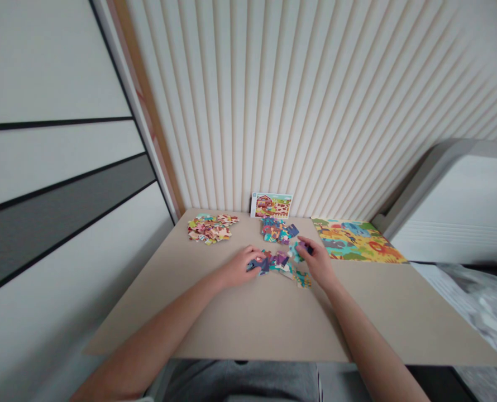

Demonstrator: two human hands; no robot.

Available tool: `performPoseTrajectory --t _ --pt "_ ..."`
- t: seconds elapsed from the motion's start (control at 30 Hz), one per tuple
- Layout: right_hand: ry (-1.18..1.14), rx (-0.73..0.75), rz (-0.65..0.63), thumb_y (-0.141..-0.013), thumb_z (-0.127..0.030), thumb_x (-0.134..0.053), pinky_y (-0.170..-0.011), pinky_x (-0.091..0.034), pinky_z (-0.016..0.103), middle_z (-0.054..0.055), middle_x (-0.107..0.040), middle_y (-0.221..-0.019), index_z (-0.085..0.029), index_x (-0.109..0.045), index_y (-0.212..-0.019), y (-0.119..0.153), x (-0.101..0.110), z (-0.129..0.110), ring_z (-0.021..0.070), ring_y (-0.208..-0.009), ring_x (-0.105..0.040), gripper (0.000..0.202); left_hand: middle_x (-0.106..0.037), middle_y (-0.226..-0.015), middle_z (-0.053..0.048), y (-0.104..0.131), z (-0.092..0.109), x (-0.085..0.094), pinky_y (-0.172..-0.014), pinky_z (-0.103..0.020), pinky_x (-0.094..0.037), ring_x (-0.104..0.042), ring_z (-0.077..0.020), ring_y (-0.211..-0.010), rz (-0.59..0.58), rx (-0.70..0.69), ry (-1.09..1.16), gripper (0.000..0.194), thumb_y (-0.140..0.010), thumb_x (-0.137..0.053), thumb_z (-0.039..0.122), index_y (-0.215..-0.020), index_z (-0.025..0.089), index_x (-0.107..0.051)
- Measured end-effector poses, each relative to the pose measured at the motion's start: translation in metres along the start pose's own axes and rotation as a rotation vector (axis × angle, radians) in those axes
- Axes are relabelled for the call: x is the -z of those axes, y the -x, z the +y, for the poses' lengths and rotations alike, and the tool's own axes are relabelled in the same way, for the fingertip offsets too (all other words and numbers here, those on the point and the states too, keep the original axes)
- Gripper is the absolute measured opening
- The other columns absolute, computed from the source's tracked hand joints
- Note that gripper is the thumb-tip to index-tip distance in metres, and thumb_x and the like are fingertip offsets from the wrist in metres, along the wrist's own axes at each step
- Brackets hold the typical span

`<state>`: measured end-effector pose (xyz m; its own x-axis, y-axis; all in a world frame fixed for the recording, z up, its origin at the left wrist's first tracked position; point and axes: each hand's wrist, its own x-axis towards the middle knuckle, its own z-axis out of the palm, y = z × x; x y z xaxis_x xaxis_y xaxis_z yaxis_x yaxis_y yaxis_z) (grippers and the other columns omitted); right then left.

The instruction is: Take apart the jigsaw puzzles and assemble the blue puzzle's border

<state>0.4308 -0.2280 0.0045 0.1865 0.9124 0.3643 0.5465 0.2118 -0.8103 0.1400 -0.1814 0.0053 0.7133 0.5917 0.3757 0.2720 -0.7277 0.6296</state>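
On the flat beige bench [215, 329], the right hand's [319, 263] grip pinches a dark-purple puzzle piece [309, 249] beside loose, multicoloured cardboard pieces [280, 261] — which the left hand [242, 268], its grip unclear, could scatter by brushing sideways.

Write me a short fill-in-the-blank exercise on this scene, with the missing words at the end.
1. The farm picture card stands upright, while the animal picture lies ____ on the table.
2. Of the person's two hands, the ____ one is nearer to the reddish pile of puzzle pieces.
3. Loose blue and purple pieces lie between the left hand and the ____ hand.

Missing words: flat; left; right.
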Motion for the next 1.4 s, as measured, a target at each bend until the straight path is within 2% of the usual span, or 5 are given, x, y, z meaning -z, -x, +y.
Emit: performPoseTrajectory --t 0.17,0.53,0.87,1.07,1.4 --pt "0.191 0.193 -0.422 -0.084 -0.05 -0.071 -0.108 -0.042 0.046 0.014 -0.061 -0.133 -0.023 -0.064 -0.133 0.014 -0.018 -0.01 0.0303 -0.123 -0.056 0.056 -0.058 -0.135 -0.01 0.002 0.0 -0.008 -0.111 -0.043 -0.041 -0.054 -0.0267 -0.126 -0.004 0.015 -0.103 0.058 -0.084 -0.072 0.027 -0.138 0.025 -0.051" --pt "0.314 0.125 -0.408 -0.083 -0.042 -0.074 -0.104 -0.043 0.042 0.011 -0.063 -0.121 -0.025 -0.065 -0.132 0.023 -0.023 -0.024 0.0273 -0.115 -0.059 0.052 -0.06 -0.127 -0.009 0.003 0.006 -0.001 -0.107 -0.037 -0.045 -0.056 -0.0235 -0.12 -0.131 -0.024 -0.049 0.048 -0.085 -0.067 0.018 -0.132 0.025 -0.06" --pt "0.265 0.135 -0.382 -0.084 -0.038 -0.073 -0.102 -0.043 0.043 0.013 -0.062 -0.123 -0.023 -0.059 -0.14 0.025 -0.028 -0.03 0.0276 -0.114 -0.058 0.06 -0.055 -0.133 -0.01 0.004 0.007 0.006 -0.11 -0.039 -0.041 -0.054 -0.0254 -0.124 -0.116 0.031 -0.081 0.044 -0.087 -0.07 0.04 -0.128 0.025 -0.062" --pt "0.253 0.141 -0.419 -0.083 -0.035 -0.075 -0.1 -0.044 0.042 0.01 -0.063 -0.117 -0.027 -0.063 -0.136 0.028 -0.035 -0.032 0.0257 -0.109 -0.058 0.055 -0.063 -0.111 -0.008 0.006 0.004 0.01 -0.094 -0.038 -0.045 -0.058 -0.0284 -0.107 -0.099 0.186 -0.359 0.051 -0.074 -0.079 0.055 -0.111 0.022 -0.069" --pt "0.073 0.233 -0.308 -0.087 -0.027 -0.069 -0.102 -0.045 0.038 0.01 -0.06 -0.119 -0.023 -0.061 -0.136 0.019 -0.045 -0.038 0.023 -0.111 -0.058 0.049 -0.06 -0.084 0.002 0.004 0.012 0.016 -0.064 -0.025 -0.035 -0.055 -0.018 -0.077 -0.218 0.355 -0.14 0.043 -0.069 -0.077 0.053 -0.091 0.02 -0.059"
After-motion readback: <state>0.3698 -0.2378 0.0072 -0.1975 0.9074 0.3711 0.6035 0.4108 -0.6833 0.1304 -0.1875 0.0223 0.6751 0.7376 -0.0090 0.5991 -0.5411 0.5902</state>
